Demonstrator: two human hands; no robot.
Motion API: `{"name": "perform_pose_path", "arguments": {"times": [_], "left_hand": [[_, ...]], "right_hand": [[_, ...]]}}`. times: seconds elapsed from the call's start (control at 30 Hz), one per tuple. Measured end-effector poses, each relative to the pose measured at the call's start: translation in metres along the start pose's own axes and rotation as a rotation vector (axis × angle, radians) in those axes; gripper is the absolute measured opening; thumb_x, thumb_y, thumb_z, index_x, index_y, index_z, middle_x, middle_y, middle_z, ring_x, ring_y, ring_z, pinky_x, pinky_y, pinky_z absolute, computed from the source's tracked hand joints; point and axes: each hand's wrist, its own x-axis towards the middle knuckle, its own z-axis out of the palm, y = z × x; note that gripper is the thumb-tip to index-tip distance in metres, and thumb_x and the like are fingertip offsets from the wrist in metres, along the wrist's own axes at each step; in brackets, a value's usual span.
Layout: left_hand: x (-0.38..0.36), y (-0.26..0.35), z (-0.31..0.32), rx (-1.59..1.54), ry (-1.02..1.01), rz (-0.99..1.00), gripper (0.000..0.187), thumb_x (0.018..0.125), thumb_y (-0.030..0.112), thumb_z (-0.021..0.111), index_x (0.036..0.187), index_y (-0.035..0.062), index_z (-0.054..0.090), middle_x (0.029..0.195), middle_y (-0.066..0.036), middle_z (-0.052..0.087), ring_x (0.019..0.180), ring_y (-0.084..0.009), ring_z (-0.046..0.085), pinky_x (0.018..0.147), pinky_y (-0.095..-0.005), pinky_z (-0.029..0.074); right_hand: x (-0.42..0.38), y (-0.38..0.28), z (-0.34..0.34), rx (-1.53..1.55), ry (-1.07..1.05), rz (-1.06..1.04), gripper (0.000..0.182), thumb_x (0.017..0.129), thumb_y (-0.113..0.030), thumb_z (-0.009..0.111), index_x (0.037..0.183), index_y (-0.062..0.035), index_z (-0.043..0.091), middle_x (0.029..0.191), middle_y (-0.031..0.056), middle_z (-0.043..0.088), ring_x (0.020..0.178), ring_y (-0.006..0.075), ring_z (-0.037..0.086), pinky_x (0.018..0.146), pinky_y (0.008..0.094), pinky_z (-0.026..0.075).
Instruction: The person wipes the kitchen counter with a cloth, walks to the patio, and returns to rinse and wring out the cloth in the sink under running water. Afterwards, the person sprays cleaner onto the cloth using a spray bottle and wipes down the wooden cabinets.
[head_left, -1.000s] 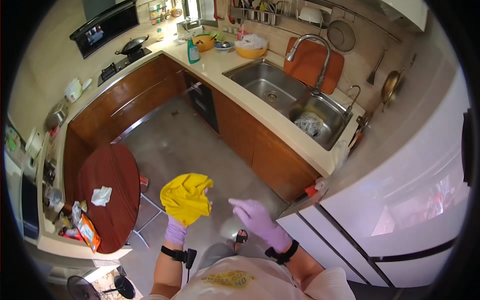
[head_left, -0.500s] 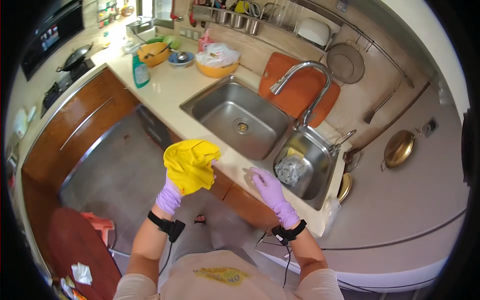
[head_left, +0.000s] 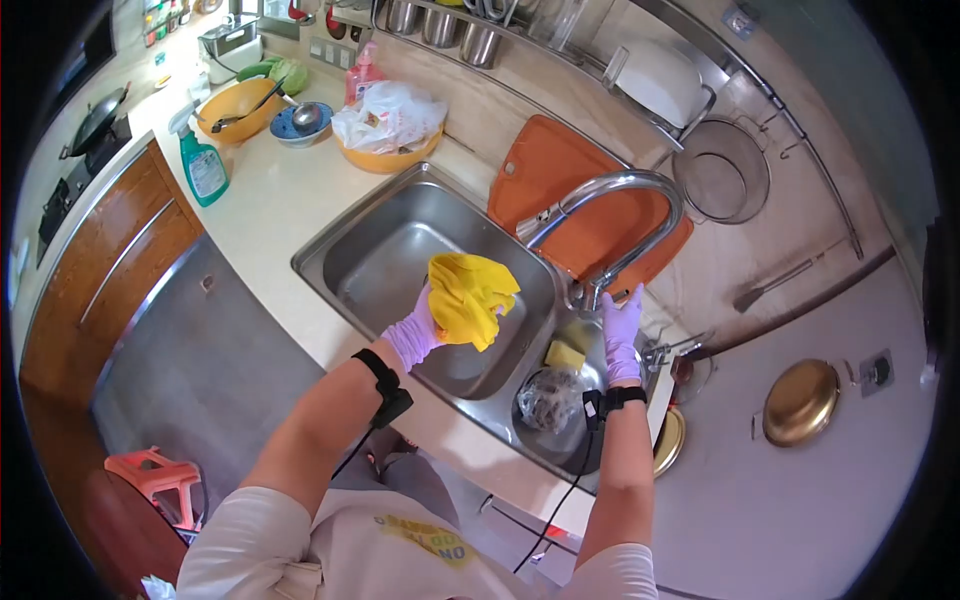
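Note:
A crumpled yellow cloth point(head_left: 468, 300) is gripped in my left hand point(head_left: 418, 328), held over the large sink basin point(head_left: 365, 240). Both hands wear purple gloves. At the base of the chrome faucet point(head_left: 650, 185), my right hand point(head_left: 621, 330) reaches up with thumb and fingers apart, the small dark-ended lever point(head_left: 622, 296) between them. Below that hand, the smaller basin point(head_left: 590, 455) contains a bunched clear plastic bag point(head_left: 548, 400) and a yellow sponge point(head_left: 565, 355).
An orange cutting board point(head_left: 540, 165) leans behind the faucet. On the counter left of the sink stand a green spray bottle point(head_left: 203, 168), a blue bowl point(head_left: 300, 124) with a ladle, and an orange bowl point(head_left: 385, 158) topped by a white plastic bag. A strainer point(head_left: 722, 170) hangs on the wall.
My left hand has carried the yellow cloth from in front of the counter to over the large basin. My right hand has moved from the counter edge to the faucet base. The view has shifted closer.

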Motion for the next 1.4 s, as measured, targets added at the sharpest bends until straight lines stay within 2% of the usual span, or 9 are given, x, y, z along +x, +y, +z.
{"name": "perform_pose_path", "arguments": {"times": [0.17,0.33,0.6,0.7,0.87,0.93,1.13,1.27,1.4], "left_hand": [[0.043,-0.009,-0.019,-0.132,0.169,-0.089,0.048,0.091,0.042,0.034,0.119,0.007,0.05,0.115,-0.017,0.056,0.1,-0.0373,0.055,0.082,-0.0532,0.044],[0.072,-0.007,-0.035,-0.248,0.243,-0.096,0.046,0.09,0.042,0.036,0.115,0.0074,0.052,0.114,-0.016,0.056,0.099,-0.0366,0.055,0.082,-0.0515,0.044],[0.091,-0.001,-0.067,-0.439,-0.068,-0.25,0.05,0.09,0.043,0.039,0.121,0.0049,0.048,0.121,-0.019,0.053,0.105,-0.0398,0.052,0.089,-0.0519,0.042],[0.096,-0.004,-0.079,-0.296,0.271,-0.212,0.048,0.088,0.043,0.043,0.114,0.0032,0.049,0.103,-0.015,0.056,0.091,-0.0335,0.054,0.075,-0.0438,0.048],[0.104,-0.002,-0.107,-0.356,0.136,-0.259,0.044,0.092,0.041,0.04,0.115,0.0056,0.051,0.107,-0.014,0.058,0.096,-0.0327,0.057,0.081,-0.0458,0.048],[0.107,-0.012,-0.131,-0.327,0.192,-0.245,0.041,0.093,0.04,0.038,0.113,0.0079,0.053,0.111,-0.014,0.059,0.1,-0.0311,0.057,0.085,-0.0457,0.047],[0.093,-0.021,-0.11,0.342,0.601,-0.113,0.035,0.094,0.039,0.042,0.106,0.009,0.056,0.093,-0.007,0.061,0.081,-0.0193,0.06,0.071,-0.0292,0.05],[0.094,-0.021,-0.17,1.24,0.605,-0.254,0.049,0.094,0.045,0.034,0.123,0.0094,0.051,0.122,-0.01,0.055,0.12,-0.0323,0.042,0.105,-0.0408,0.026],[0.078,0.017,-0.12,1.891,0.708,-0.342,0.053,0.093,0.047,0.029,0.125,0.0113,0.051,0.13,-0.01,0.049,0.129,-0.0372,0.03,0.11,-0.0427,0.009]], "right_hand": [[0.016,0.023,0.006,0.425,-0.224,0.314,0.016,0.088,-0.02,0.055,0.088,-0.0044,0.051,0.072,0.0095,0.063,0.062,0.0279,0.058,0.062,0.0353,0.047],[-0.006,0.02,-0.001,0.009,-0.113,0.088,0.009,0.091,-0.016,0.052,0.089,-0.0075,0.052,0.07,0.0032,0.057,0.064,0.0137,0.056,0.059,0.027,0.046],[-0.021,0.026,0.006,0.333,-0.101,0.322,0.01,0.092,-0.012,0.053,0.087,-0.0039,0.05,0.083,0.0067,0.063,0.067,0.0113,0.057,0.061,0.025,0.048],[-0.028,0.027,0.007,0.343,-0.105,0.4,0.015,0.09,-0.014,0.055,0.1,-0.003,0.052,0.095,0.0116,0.062,0.078,0.0166,0.06,0.07,0.0296,0.049],[-0.068,-0.069,0.017,-0.332,0.197,0.105,0.053,0.086,-0.016,0.059,0.13,0.0039,0.037,0.129,0.02,0.043,0.12,0.0253,0.042,0.102,0.036,0.032],[-0.094,-0.107,0.046,0.224,-0.1,0.352,0.052,0.088,-0.019,0.058,0.129,0.0055,0.037,0.132,0.0193,0.04,0.124,0.0257,0.037,0.105,0.0345,0.028],[-0.116,-0.151,0.155,1.055,-0.239,0.776,0.046,0.094,-0.026,0.051,0.128,0.0037,0.04,0.117,0.0139,0.052,0.102,0.02,0.053,0.088,0.029,0.044],[-0.115,-0.151,0.176,1.346,-0.18,1.142,0.039,0.095,-0.033,0.047,0.115,-0.0003,0.05,0.098,0.0098,0.06,0.082,0.019,0.06,0.072,0.0309,0.052],[-0.12,-0.164,0.192,1.412,-0.133,1.265,0.036,0.093,-0.035,0.05,0.109,-0.0028,0.054,0.098,0.0093,0.059,0.085,0.0188,0.06,0.071,0.0307,0.052]]}}
